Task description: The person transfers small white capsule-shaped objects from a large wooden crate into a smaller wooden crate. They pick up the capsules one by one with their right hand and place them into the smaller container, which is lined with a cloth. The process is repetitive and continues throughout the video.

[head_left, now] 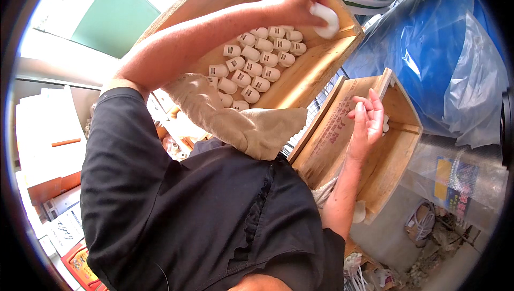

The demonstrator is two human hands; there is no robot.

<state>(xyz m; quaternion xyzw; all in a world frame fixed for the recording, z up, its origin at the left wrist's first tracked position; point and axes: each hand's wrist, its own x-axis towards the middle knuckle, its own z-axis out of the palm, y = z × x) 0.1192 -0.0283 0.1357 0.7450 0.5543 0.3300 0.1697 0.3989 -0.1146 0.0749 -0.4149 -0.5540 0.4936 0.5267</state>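
At the far right end of a large wooden box (pixel 300 90), my left hand (pixel 300 6) is closed around a smooth, white, rounded piece (pixel 325 21). Its exact kind is hard to make out. Rows of white dome-ended plastic caps (pixel 252 67) with small dark labels lie in the same box, below my left forearm. My right hand (pixel 367 119) is raised over a smaller wooden box (pixel 334 125), palm turned up, fingers loosely bent and apart. I see nothing held in it. Just behind its fingers a small white thing (pixel 385 124) shows, partly hidden.
A beige cloth (pixel 235 117) drapes over the large box's near edge. Blue and clear plastic wrapping (pixel 428 50) bulges at the right. A green panel (pixel 115 18) stands at upper left, above white and orange cartons (pixel 51 135). A shoe (pixel 422 220) is at lower right.
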